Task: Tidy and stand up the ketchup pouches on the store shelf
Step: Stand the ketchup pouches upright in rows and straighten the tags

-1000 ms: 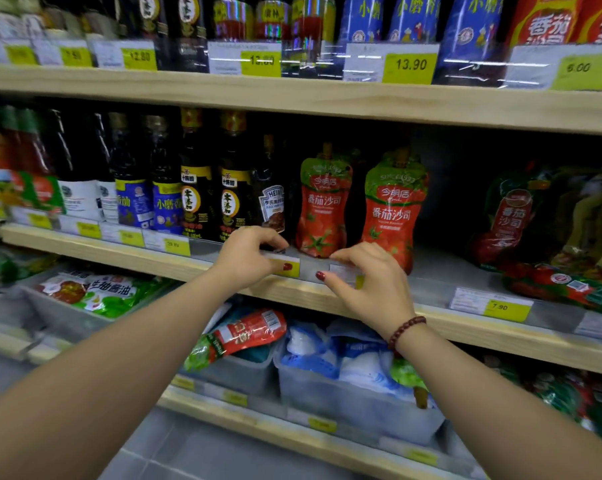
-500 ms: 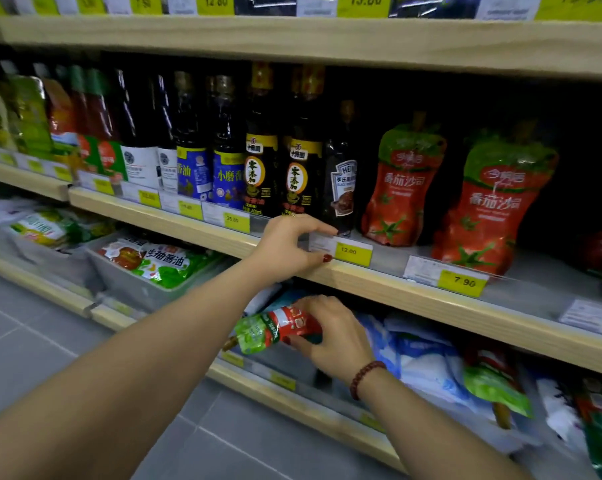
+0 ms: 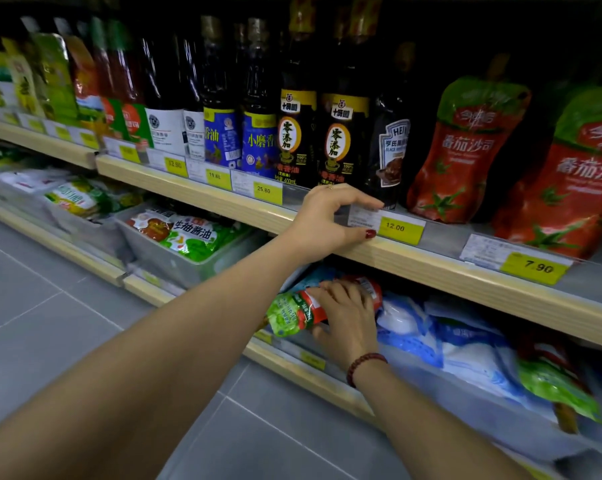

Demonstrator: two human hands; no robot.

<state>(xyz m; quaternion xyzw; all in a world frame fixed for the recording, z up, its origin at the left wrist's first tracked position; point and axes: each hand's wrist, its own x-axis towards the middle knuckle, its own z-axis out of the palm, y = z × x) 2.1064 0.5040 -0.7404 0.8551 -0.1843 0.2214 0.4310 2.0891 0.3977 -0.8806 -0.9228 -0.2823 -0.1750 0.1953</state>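
Two red-and-green ketchup pouches stand upright on the middle shelf (image 3: 431, 268), one (image 3: 462, 157) beside the dark bottles and another (image 3: 569, 188) further right. A third ketchup pouch (image 3: 292, 311) lies on its side in a bin on the shelf below, spout end toward the aisle. My right hand (image 3: 348, 317) is closed around this lying pouch. My left hand (image 3: 330, 216) pinches the clear price-tag strip (image 3: 396, 228) at the middle shelf's front edge, by the 12.00 label.
Dark sauce bottles (image 3: 341, 133) fill the middle shelf left of the pouches. Grey bins on the lower shelf hold soy sauce refill bags (image 3: 188, 233) and white-blue bags (image 3: 459, 351). Another pouch with a green end (image 3: 556, 386) lies far right below. Grey floor tiles (image 3: 50, 306) lie at left.
My right hand dropped from the price strip to the lower bin and closed on the lying pouch. My left hand stayed on the strip. The view tilted down and swung left.
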